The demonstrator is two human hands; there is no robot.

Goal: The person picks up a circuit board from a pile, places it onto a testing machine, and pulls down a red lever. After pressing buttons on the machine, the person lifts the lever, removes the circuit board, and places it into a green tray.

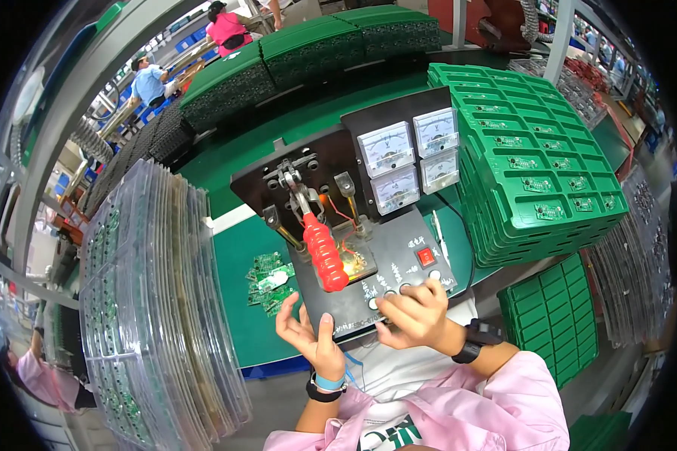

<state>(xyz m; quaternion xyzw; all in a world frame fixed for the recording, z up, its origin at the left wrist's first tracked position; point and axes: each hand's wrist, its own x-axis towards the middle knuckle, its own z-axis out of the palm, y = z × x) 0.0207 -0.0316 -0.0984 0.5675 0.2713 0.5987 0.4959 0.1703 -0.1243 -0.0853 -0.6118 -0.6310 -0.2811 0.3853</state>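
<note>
Black test fixture (368, 248) is sitting on the green worktop (233, 255) right in front of me, red-handled toggle clamp (323, 255) lying down over the lit test nest (353, 259). Three white analogue meters (410, 158) are standing on its back panel. Crowding it: a leaning stack of clear blister trays (158, 301) on my left, stacked green trays (534, 165) loaded with small boards on my right. A small pile of green circuit boards (271, 278) is lying on the worktop just left of the fixture. My right hand (414, 312) is resting on the fixture's front edge, fingers curled onto the round buttons (387, 289), grip holding nothing. My left hand (308, 331) is hovering just below the board pile, grip released, fingers spread, empty.
</note>
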